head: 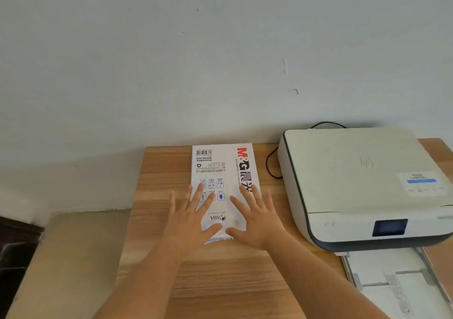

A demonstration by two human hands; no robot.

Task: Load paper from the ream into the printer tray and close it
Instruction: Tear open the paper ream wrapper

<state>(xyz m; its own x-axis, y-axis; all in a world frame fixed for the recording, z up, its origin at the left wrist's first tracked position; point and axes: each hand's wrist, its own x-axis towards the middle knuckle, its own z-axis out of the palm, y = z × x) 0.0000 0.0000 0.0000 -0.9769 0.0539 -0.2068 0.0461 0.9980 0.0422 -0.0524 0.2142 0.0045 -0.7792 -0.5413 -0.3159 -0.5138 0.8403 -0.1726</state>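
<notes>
I see the ream (pixel 221 171) flat on the desk (pixel 169 169), my left hand (pixel 193 218) and right hand (pixel 255 220) spread open on its near end, seemingly touching; printer tray (pixel 402 282) pulled out at right

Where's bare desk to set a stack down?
Free: the wood nearest the camera, between the forearms below the paper ream; also the strip left of the ream to the desk edge. Crowded: right side, taken by printer and its pulled-out tray; a black cable lies between ream and printer.
</notes>
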